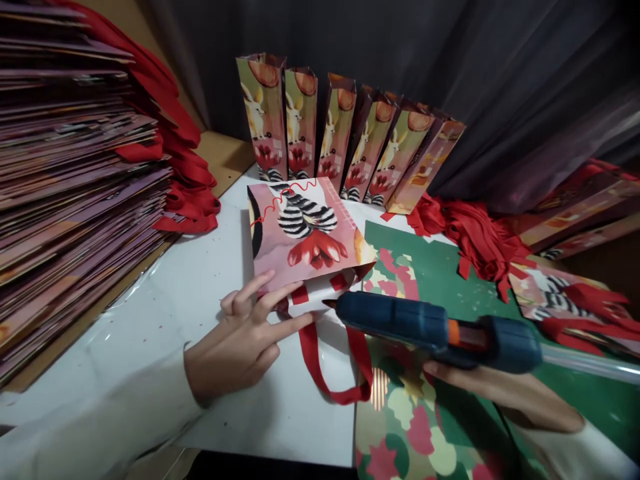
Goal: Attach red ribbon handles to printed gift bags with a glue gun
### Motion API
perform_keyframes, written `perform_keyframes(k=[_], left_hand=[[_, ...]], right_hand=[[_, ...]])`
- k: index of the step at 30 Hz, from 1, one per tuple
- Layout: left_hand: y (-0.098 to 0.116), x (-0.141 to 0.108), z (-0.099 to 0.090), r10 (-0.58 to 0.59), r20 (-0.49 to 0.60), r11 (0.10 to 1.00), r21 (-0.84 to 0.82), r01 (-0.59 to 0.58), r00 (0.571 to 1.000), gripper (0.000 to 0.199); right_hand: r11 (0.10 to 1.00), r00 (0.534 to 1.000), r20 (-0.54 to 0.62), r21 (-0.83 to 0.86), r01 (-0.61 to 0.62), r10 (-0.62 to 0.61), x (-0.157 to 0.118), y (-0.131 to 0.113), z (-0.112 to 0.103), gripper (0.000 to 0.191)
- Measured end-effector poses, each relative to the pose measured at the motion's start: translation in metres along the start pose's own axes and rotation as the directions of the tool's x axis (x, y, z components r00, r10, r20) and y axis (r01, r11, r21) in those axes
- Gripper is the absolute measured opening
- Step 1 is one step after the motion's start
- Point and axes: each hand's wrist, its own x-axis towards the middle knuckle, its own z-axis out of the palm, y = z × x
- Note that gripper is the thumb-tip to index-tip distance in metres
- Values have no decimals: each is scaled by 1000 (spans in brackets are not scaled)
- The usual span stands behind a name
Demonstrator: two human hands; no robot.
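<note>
A pink paper gift bag (313,257) with a zebra-stripe and red flower print lies flat on the white table, its mouth towards me. My left hand (245,337) is at that mouth, fingers spread, some touching its edges and the white inner band. From the mouth hangs a red ribbon handle (320,383). Held in my right hand (505,393) is a dark blue glue gun (395,317) with a clear glue stick (590,363) out of its back. The nozzle points left, just over the white inner band. My right hand's fingers are partly hidden by the gun.
Several finished-looking bags (300,127) stand upright in a row at the back. A tall stack of flat bags (85,173) rises at left, with red ribbons (187,200) beside it. More red ribbons (485,237) lie right, past a green printed sheet (440,273).
</note>
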Motion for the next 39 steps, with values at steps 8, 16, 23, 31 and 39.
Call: perform_keyframes(k=[8, 16, 23, 31, 39], left_hand=[[3, -7, -4, -55, 72, 995, -75, 61, 996, 66], [-1, -15, 0, -47, 117, 992, -111, 60, 992, 67], [0, -15, -1, -46, 92, 994, -93, 55, 995, 71], [1, -15, -2, -60, 92, 993, -97, 69, 994, 73], [2, -13, -1, -47, 114, 995, -78, 56, 992, 79]], right_hand=[[995, 966, 237, -11, 104, -98, 45, -17, 26, 21], [978, 953, 230, -31, 208, -195, 63, -31, 33, 16], [974, 941, 255, 6, 227, -221, 66, -24, 38, 26], [979, 956, 212, 18, 203, -202, 66, -35, 36, 6], [972, 971, 163, -126, 196, -175, 60, -25, 27, 15]])
